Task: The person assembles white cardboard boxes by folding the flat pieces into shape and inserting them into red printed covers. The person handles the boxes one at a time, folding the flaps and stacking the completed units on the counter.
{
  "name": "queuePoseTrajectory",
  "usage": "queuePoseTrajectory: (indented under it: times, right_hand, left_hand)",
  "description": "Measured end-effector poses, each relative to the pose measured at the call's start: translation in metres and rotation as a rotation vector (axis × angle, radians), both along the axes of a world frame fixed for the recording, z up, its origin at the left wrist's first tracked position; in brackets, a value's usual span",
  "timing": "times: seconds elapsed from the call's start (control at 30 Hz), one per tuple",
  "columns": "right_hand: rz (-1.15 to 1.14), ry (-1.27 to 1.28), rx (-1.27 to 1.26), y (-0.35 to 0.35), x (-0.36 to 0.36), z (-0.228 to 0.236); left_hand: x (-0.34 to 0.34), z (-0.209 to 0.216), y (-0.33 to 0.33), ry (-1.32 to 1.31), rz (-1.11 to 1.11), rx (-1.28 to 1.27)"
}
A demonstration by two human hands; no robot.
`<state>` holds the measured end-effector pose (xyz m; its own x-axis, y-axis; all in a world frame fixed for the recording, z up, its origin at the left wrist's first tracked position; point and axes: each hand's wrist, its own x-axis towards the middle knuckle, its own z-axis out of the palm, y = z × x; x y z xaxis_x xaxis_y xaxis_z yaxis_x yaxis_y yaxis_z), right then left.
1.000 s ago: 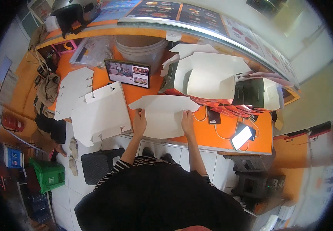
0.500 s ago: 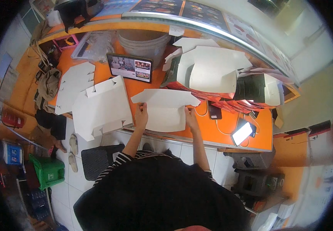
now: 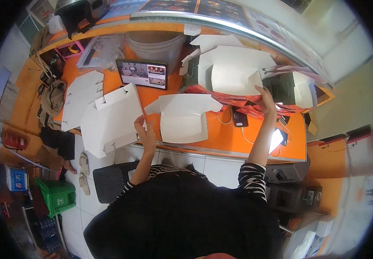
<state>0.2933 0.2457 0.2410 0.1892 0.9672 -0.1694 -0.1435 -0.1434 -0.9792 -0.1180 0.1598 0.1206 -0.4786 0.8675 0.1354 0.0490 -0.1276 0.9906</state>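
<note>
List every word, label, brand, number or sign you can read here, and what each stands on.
No text is clear enough to quote.
Tablet: lines on its screen, too small.
Food boards: small print, too small.
Green bin: pale mark, blurred.
Dark phone: pale label, too small.
Opened white carton: no print on its upper face.

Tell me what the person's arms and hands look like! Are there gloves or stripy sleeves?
Stripy sleeves, yes! The sleeves have black and white stripes and come out from under a plain black garment. Below them the forearms are bare. The left hand and right hand wear no gloves.
</note>
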Motion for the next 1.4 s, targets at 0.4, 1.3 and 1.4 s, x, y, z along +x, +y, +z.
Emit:
queuePoseTrajectory:
  times: [0.4, 1.3, 1.4]
  right_hand:
    - [-0.303, 0.171, 0.317, -0.156, -0.090, 0.015]
    - [-0.055, -0.110, 0.031, -0.129, -0.188, -0.117]
    - [0.058, -0.144, 0.009, -0.126, -0.178, -0.126]
  left_hand:
    - [0.010, -0.035, -0.005, 0.172, -0.120, -0.027]
    - [0.002, -0.020, -0.019, -0.250, -0.331, -0.120]
    - [-0.004, -0.014, -0.018, -0.094, -0.368, -0.136]
